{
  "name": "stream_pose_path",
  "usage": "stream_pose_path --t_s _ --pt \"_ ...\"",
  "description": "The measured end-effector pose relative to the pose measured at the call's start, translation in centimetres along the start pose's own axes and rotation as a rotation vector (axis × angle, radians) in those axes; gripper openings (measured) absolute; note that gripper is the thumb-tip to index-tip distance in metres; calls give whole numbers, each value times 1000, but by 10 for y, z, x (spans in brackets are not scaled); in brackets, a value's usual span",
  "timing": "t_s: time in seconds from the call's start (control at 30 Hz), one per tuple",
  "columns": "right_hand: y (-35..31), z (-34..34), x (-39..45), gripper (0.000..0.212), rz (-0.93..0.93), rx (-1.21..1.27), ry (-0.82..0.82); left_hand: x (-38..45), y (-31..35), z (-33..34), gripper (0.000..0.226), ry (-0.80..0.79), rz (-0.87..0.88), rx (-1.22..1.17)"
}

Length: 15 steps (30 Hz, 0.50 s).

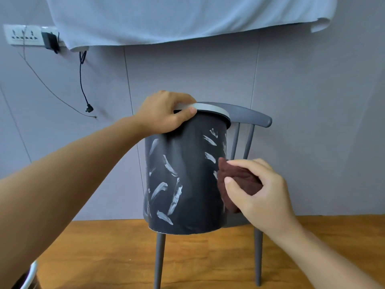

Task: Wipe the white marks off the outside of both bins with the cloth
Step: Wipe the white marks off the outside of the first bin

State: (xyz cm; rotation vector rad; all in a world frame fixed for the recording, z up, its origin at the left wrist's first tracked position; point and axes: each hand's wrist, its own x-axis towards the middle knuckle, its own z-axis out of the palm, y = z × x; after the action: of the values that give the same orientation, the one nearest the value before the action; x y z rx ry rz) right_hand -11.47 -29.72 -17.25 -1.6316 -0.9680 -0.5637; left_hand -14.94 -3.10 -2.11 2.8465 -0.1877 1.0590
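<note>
The dark bin (185,178) stands on a grey chair (250,115), streaked with white marks (169,165). The left hand (164,113) curls its fingers over the rim. The right hand (258,188) pinches a brown cloth (231,178) against the bin's right side.

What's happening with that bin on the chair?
A person is cleaning a dark bin that stands on a grey chair. The left hand grips its rim, while the right hand presses a brown cloth against its right side. Many white marks still cover the front.
</note>
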Motion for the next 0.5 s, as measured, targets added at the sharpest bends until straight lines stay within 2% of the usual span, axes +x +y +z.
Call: stream_pose_path --t_s 0.13,0.27,0.37,0.5 --pt "16 3 8 29 140 20 126 9 2 -6 34 -122 -49 81" --pt "19 6 25 36 239 103 178 6 5 9 49 50 45 177" --pt "10 4 46 41 179 131 234 5 8 18 48 197 130 169" --pt "4 6 68 48 10 5 283 6 18 31 53 271 190 166"
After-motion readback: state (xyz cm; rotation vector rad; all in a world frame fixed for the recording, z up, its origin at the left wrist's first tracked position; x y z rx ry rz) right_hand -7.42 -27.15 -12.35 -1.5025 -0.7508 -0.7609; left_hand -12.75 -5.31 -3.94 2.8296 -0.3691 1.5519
